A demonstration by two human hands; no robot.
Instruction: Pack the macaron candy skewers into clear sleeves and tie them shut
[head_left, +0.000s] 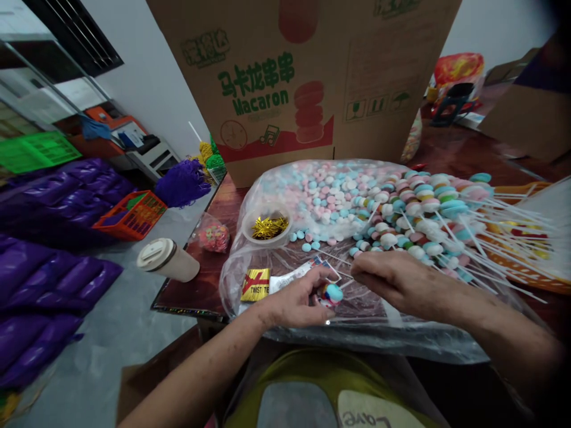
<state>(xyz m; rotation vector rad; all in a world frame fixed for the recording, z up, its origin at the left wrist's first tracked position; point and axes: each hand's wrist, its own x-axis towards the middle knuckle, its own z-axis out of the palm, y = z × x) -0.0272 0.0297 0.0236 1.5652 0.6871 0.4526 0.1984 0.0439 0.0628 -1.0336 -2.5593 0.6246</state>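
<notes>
My left hand curls its fingers round a short candy skewer with a pale blue piece at its end and pink and white below. Just to the right, my right hand is closed in a pinch, its fingertips near thin white sticks; what it grips, if anything, is hidden. Beyond the hands lies a pile of macaron candy skewers on white sticks. Loose pink, white and blue candies fill a clear plastic bag behind. Beside my left wrist are a gold twist tie pack and a white printed packet.
A bowl of gold twist ties stands on the plastic. Left of it are a bag of small pink candies and a lidded paper cup at the table edge. A large Macaron carton blocks the back. An orange basket is at right.
</notes>
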